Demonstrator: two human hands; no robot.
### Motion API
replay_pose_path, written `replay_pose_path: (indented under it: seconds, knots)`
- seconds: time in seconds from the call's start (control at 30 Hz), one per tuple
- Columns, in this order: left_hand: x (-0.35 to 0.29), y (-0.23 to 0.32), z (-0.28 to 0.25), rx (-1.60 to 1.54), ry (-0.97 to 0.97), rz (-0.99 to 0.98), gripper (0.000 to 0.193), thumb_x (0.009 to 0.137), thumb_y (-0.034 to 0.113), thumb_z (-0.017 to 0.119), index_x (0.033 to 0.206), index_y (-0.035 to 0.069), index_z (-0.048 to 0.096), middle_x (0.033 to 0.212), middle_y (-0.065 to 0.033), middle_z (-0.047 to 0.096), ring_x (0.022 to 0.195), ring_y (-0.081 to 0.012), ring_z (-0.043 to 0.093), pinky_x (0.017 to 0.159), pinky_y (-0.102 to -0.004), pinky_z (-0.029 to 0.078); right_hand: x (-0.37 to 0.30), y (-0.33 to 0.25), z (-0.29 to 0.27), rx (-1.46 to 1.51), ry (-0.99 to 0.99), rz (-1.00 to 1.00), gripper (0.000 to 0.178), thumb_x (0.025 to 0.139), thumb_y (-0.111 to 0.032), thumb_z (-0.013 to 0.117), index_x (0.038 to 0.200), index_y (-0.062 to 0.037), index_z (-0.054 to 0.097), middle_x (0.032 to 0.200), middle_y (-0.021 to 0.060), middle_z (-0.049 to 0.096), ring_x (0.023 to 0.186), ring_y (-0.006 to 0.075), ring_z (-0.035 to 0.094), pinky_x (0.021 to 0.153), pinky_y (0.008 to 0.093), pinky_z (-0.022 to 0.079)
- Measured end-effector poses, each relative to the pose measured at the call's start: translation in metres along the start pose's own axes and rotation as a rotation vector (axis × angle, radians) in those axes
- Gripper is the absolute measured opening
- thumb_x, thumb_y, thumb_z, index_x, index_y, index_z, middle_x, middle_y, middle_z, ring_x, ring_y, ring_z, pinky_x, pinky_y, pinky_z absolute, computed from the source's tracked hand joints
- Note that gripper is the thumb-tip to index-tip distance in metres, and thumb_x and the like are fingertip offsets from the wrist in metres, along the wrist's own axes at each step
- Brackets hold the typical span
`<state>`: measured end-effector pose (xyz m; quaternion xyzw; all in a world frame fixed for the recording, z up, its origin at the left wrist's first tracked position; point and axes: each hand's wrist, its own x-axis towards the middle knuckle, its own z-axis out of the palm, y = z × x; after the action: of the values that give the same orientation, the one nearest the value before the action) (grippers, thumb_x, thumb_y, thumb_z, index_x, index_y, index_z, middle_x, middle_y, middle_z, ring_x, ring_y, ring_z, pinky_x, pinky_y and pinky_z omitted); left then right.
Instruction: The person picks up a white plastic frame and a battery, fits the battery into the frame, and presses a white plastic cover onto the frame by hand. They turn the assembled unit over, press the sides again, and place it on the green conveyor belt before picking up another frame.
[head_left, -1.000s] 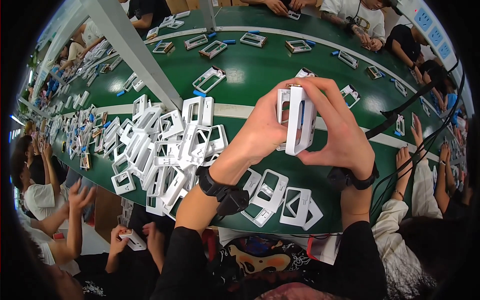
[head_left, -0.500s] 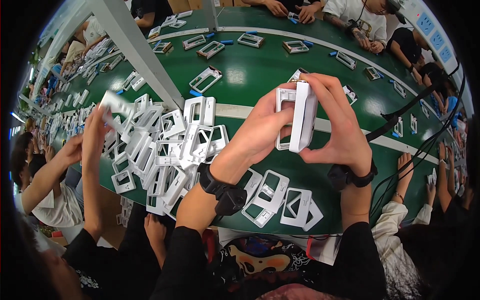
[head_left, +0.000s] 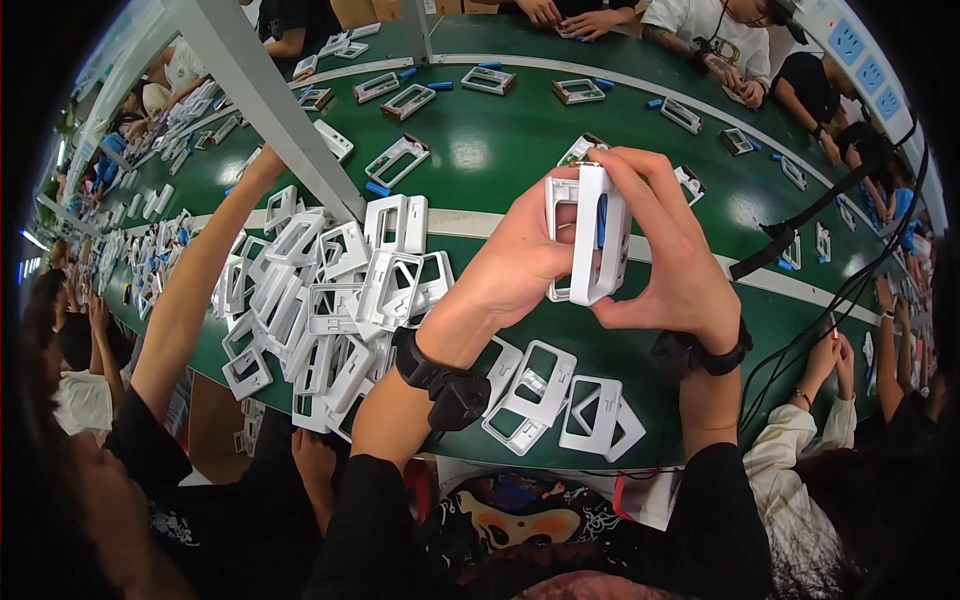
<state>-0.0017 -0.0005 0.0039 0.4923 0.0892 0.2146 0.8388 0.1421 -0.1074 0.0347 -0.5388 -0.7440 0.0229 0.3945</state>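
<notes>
We are looking at a grey metal post (head_left: 275, 115) rising at a green table (head_left: 490, 135). Well to the post's right, we are noticing a white power strip (head_left: 866, 78) with blue sockets, and black cables (head_left: 822, 205); beyond the post, we are seeing cardboard boxes (head_left: 355, 12).

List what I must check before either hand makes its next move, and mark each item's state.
1. Left hand gripping: ok, fingers on the held white casing.
2. Right hand gripping: ok, thumb and fingers span the casing's other side.
3. Blue cylinder visible through the casing's opening: ok.
4. Casing parts fully seated: cannot tell; the viewing angle and fingers hide much of the join.
5. Loose white frames apart from the casing: ok, lying between the forearms.
6. Co-worker's forearm apart from the casing: ok, reaching at far left.
</notes>
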Motion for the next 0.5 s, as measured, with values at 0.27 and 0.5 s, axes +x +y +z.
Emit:
replay_pose_path:
  seconds: [0.27,0.5]
  knots:
    - [0.0023,-0.0042,0.0022,-0.045,0.018,-0.003,0.067,0.071,-0.014,0.061,0.134,0.003,0.044,0.114,-0.0093,0.061,0.106,-0.019,0.062,0.088,-0.0342,0.056,-0.0012,0.0009,-0.002,0.032,-0.014,0.015,0.099,0.05,-0.008,0.077,0.142,-0.0032,0.042,0.131,0.017,0.044,0.12,0.0356,0.048,0.099,0.0398,0.043]
    - [0.0031,-0.0047,0.0004,-0.063,-0.016,0.0,0.069,0.07,-0.016,0.061,0.134,0.004,0.044,0.116,-0.0091,0.061,0.106,-0.0199,0.062,0.088,-0.0347,0.056,-0.0012,0.0004,-0.0034,0.04,-0.025,0.013,0.099,0.05,-0.007,0.077,0.142,-0.0031,0.042,0.131,0.017,0.044,0.118,0.0352,0.049,0.099,0.0397,0.043]
